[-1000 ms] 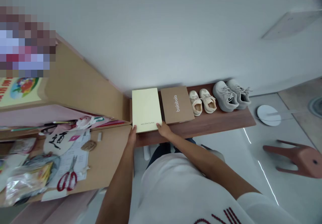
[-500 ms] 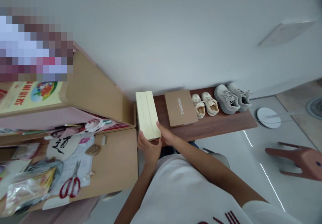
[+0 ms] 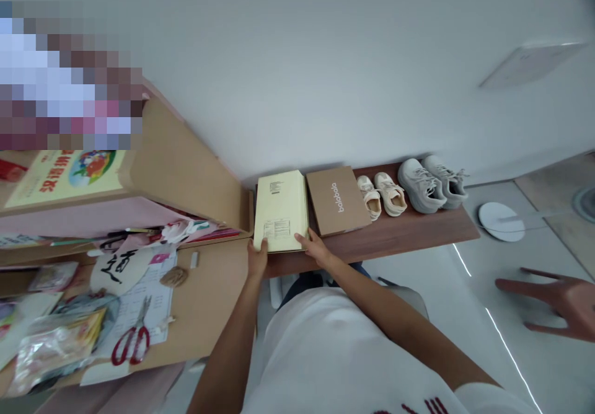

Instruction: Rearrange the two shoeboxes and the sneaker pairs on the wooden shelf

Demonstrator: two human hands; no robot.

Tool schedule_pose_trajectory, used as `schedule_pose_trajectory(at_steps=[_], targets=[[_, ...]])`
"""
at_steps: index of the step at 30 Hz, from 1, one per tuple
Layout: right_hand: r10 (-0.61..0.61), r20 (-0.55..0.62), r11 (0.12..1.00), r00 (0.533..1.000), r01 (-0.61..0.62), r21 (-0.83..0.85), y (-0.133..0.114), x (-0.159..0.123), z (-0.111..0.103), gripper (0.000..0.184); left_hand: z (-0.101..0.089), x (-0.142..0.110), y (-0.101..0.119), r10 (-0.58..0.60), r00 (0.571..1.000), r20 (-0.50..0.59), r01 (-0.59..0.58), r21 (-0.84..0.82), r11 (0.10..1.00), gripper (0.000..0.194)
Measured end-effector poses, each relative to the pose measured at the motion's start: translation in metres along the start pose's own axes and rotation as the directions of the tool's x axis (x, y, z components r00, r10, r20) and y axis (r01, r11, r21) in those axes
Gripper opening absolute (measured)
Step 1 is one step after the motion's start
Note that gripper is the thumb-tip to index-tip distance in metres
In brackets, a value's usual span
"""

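A pale yellow shoebox [image 3: 281,206] lies with its broad printed face up at the left end of the dark wooden bench [image 3: 409,233]. My left hand [image 3: 257,258] grips its near left corner, thumb on top and fingers out of sight below. At the near right corner my right hand [image 3: 315,246] holds the same box, thumb resting on the top face. Right beside it sits a brown cardboard box [image 3: 338,200] marked "balabala". Farther right stand a pair of small cream shoes [image 3: 382,194] and a pair of larger grey sneakers [image 3: 433,183].
To the left a desk [image 3: 211,290] carries red-handled scissors [image 3: 132,339], papers and plastic packets [image 3: 60,346]. A wall runs behind the bench. On the floor at right are a reddish-brown stool [image 3: 564,299] and a white round base [image 3: 502,222].
The yellow shoebox has turned from its narrow side to its broad printed face and now lies flatter on the bench. My hands have moved apart to its two near corners.
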State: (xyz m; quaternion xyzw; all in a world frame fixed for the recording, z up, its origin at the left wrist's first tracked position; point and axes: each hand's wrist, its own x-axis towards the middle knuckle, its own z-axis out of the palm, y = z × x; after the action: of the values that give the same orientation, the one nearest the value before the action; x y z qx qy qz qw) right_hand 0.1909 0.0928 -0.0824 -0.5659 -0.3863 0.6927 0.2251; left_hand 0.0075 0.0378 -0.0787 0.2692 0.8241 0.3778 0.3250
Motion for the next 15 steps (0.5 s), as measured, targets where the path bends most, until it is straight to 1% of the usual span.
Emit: schedule_pose_trajectory(at_steps=[2, 4, 6, 8, 9, 11, 12, 13, 14, 15], targets=[[-0.049, 0.005, 0.999, 0.999, 0.049, -0.016, 0.002, 0.003, 0.002, 0.067, 0.002, 0.006, -0.005, -0.031, 0.999, 0.027, 0.033, -0.061, 0.998, 0.04], [-0.109, -0.001, 0.991, 0.994, 0.108, -0.083, 0.003, 0.004, 0.002, 0.06, 0.007, 0.003, -0.008, -0.054, 0.999, -0.009, 0.053, -0.067, 0.996, 0.041], [-0.164, -0.017, 0.964, 0.986, 0.157, -0.216, 0.003, 0.001, 0.0, 0.055, 0.01, -0.003, -0.01, -0.063, 0.997, -0.035, 0.062, -0.043, 0.997, 0.042], [-0.212, -0.025, 0.913, 0.977, 0.189, -0.362, 0.001, -0.008, -0.011, 0.05, 0.011, -0.011, -0.007, -0.021, 0.997, -0.072, 0.024, 0.029, 0.999, 0.047], [-0.249, -0.019, 0.882, 0.968, 0.219, -0.416, -0.001, -0.013, -0.021, 0.047, 0.011, -0.016, -0.005, 0.034, 0.994, -0.108, -0.026, 0.08, 0.996, 0.051], [-0.364, -0.027, 0.819, 0.931, 0.306, -0.485, -0.008, -0.022, -0.051, 0.041, 0.018, -0.027, 0.003, 0.196, 0.966, -0.168, -0.169, 0.16, 0.973, 0.061], [-0.431, -0.064, 0.79, 0.9, 0.342, -0.509, -0.013, -0.025, -0.07, 0.04, 0.026, -0.033, 0.009, 0.265, 0.952, -0.154, -0.241, 0.158, 0.958, 0.062], [-0.486, -0.149, 0.767, 0.861, 0.338, -0.546, -0.019, -0.025, -0.09, 0.041, 0.038, -0.039, 0.016, 0.306, 0.948, -0.087, -0.296, 0.114, 0.948, 0.059], [-0.51, -0.276, 0.76, 0.815, 0.277, -0.588, -0.025, -0.022, -0.11, 0.043, 0.054, -0.045, 0.023, 0.318, 0.948, 0.014, -0.319, 0.038, 0.947, 0.055], [-0.504, -0.406, 0.769, 0.763, 0.182, -0.613, -0.03, -0.018, -0.129, 0.047, 0.073, -0.05, 0.032, 0.295, 0.943, 0.152, -0.292, -0.046, 0.955, 0.05]])
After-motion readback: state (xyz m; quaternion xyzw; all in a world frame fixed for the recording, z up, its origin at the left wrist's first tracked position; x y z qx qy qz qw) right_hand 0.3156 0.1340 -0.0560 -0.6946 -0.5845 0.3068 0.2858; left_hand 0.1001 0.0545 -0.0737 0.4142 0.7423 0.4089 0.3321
